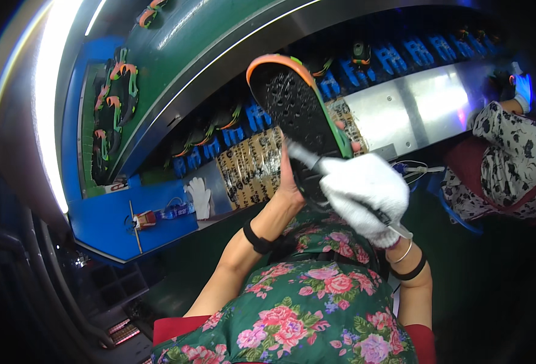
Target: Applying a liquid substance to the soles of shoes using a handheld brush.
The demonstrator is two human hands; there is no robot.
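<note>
Shoe: We found a black shoe [289, 100] with an orange and green rim held up in front of the brown taped section [247, 173], its broad face turned toward us.
Left hand: The bare left hand [289, 189] was gripping the shoe in front of that section, thumb along one edge and fingertips showing past the other.
Right hand: The right hand [368, 191], in a white knitted glove, was closed around a brush [309, 159] in front of the same section. The brush end lay over the shoe's face; blur kept us from confirming contact.
Coating, done: The orange-rimmed end looked glossy and wet in patches, so we judged that part already brushed.
Coating, left: The glove and brush hid much of the opposite end, and we could not tell whether it was covered. We rated the brushing as part-way.
Row of holders: Blue holders [392, 57] stood beyond the taped section, several bearing similar shoes.
Metal plate: A silver plate [410, 106] adjoined the taped section on its right.
Blue side table: We noted a blue side table [101, 221] left of the taped section, with a spare glove [200, 199] between the two.
Co-worker: A patterned sleeve [498, 130] appeared well to the right of the taped section.
</note>
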